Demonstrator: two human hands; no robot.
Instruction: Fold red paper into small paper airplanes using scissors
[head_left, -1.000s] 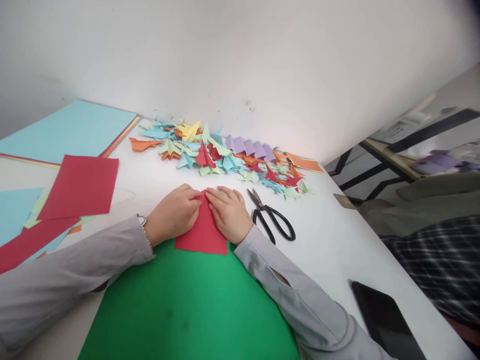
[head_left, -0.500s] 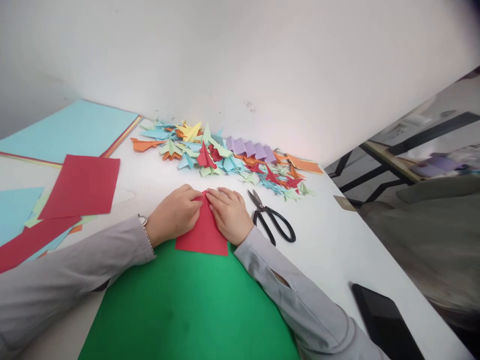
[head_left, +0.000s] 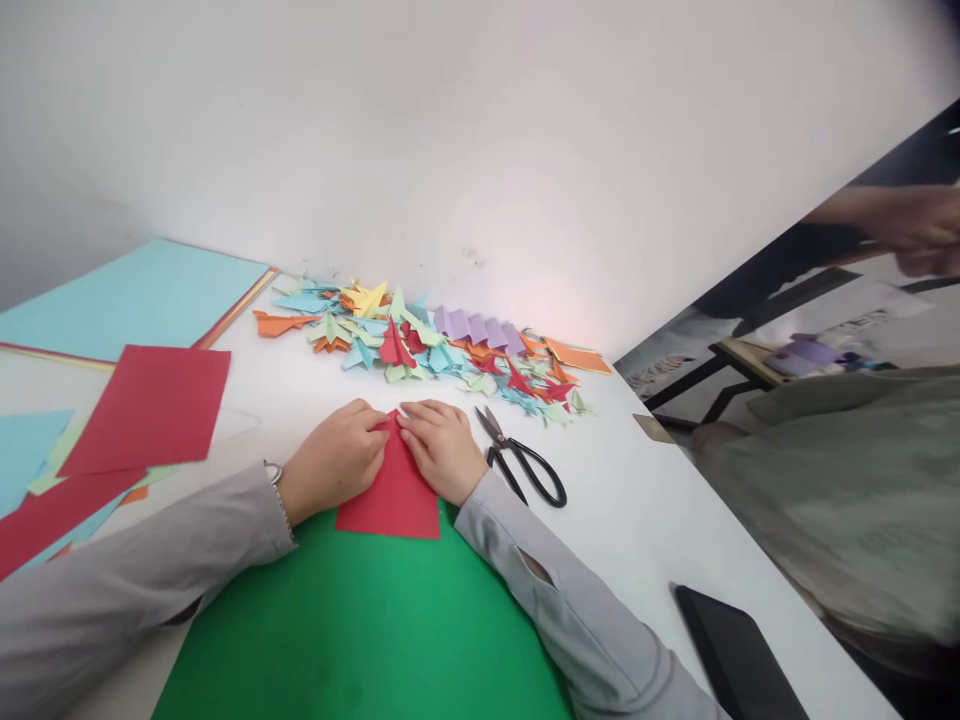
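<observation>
A red sheet of paper [head_left: 390, 505] lies over the far edge of a green mat [head_left: 360, 630], its top narrowed to a point between my hands. My left hand [head_left: 334, 460] is closed, with fingertips curled on the left side of that point. From the right, my right hand [head_left: 442, 450] presses its closed fingers on the other side of the point. The fingertips hide the tip's exact folds. Black-handled scissors [head_left: 517, 455] rest with blades apart just right of my right hand.
Behind my hands, folded paper planes [head_left: 397, 345] in several colours lie heaped along the wall. Large blue sheets [head_left: 142, 295] and a red square [head_left: 154, 410] lie on the left. A black phone-like device [head_left: 739, 650] is at right, and another person's hand [head_left: 922, 225] shows beyond the table.
The view has tilted up and turned slightly right, so everything on the table sits lower. My hands stay at the red paper's tip. Another person's hand has come into view at upper right.
</observation>
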